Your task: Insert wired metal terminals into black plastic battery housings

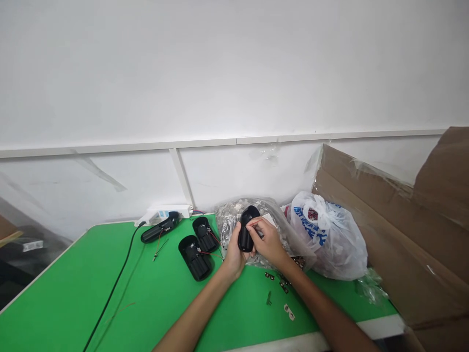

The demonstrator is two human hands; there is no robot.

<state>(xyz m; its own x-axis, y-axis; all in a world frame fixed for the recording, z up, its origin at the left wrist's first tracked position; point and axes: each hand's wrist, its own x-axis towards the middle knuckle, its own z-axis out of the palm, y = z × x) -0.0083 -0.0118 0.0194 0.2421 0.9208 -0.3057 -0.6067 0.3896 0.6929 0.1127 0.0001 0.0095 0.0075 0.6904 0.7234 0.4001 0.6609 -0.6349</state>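
Observation:
Both of my hands hold one black oval plastic housing upright above the far part of the green table. My left hand wraps its lower side from behind. My right hand is closed around its right side, fingers pinched at its upper front. Two open black housings with red wires inside lie to the left, one nearer, one farther. Behind my hands sits a clear bag of small parts.
A white plastic bag with blue print lies right of the clear bag. Large cardboard pieces stand at the right. A black tool with a black cable lies far left. Small metal pieces are scattered near my right forearm.

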